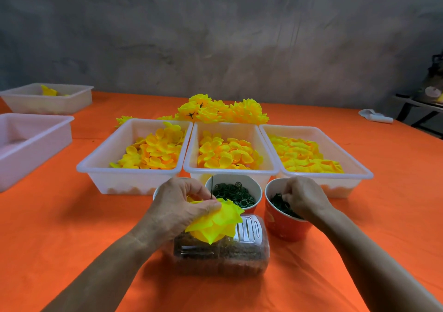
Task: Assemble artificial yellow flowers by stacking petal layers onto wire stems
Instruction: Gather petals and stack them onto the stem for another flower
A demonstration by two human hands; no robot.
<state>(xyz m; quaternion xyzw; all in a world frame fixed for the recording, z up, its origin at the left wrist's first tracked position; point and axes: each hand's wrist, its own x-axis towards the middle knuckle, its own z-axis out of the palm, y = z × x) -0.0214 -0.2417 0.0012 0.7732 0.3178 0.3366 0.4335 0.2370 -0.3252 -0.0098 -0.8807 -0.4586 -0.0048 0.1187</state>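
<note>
Near the lower middle of the frame, a half-built yellow flower (214, 220) is held by the left hand (182, 208), its fingers and thumb curled round the stacked petals. The thin wire stem (212, 187) is seen rising out of the petals, in front of the cup of green rings (233, 193). Just to the right, the right hand (303, 197) is dipped into the red cup (285, 225) of dark green pieces (279, 205), with fingertips bent down among them; whether a piece is already pinched cannot be told.

The petal stacking on this stem is judged to be largely done, and a green part is being fetched to go behind the petals. For the next move, one single piece would have to be separated from the tangle, lifted clear and threaded onto the upright wire while the flower is kept steady.

Three white tubs (230, 170) of loose petals are lined across the middle of the frame, a heap of finished flowers (223, 111) lies behind them, and a clear plastic box (223, 259) sits under the held flower.
</note>
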